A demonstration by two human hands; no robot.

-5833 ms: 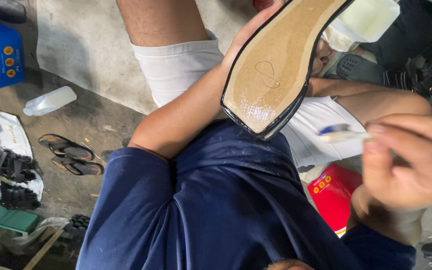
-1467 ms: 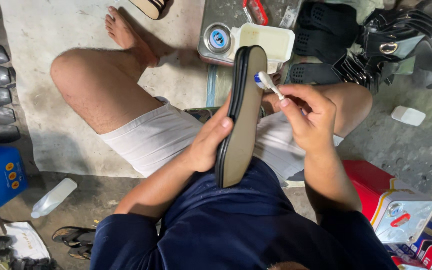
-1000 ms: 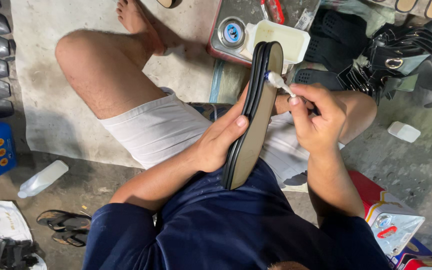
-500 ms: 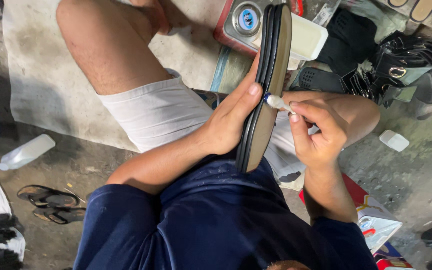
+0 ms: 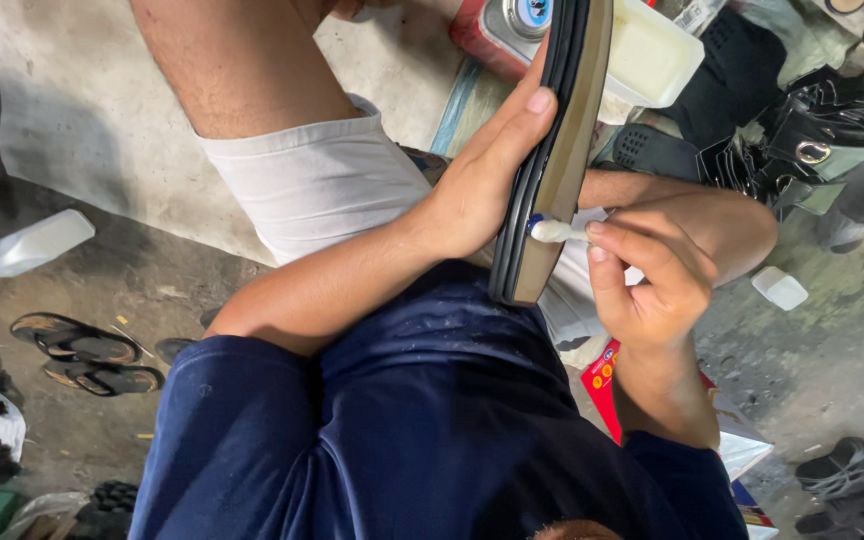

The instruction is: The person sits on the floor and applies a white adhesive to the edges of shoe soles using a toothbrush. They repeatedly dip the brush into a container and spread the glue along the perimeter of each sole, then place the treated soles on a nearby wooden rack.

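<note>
While our left hand (image 5: 472, 200) clamps the shoe sole (image 5: 552, 160) edge-up, our right hand (image 5: 652, 280) fingers pinch the glue brush (image 5: 552, 231); a loose grip might smear adhesive sideways.

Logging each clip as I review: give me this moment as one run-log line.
left hand: holds shoe sole on edge | right hand: holds small brush, tip on sole's rim | white tub behind
</note>
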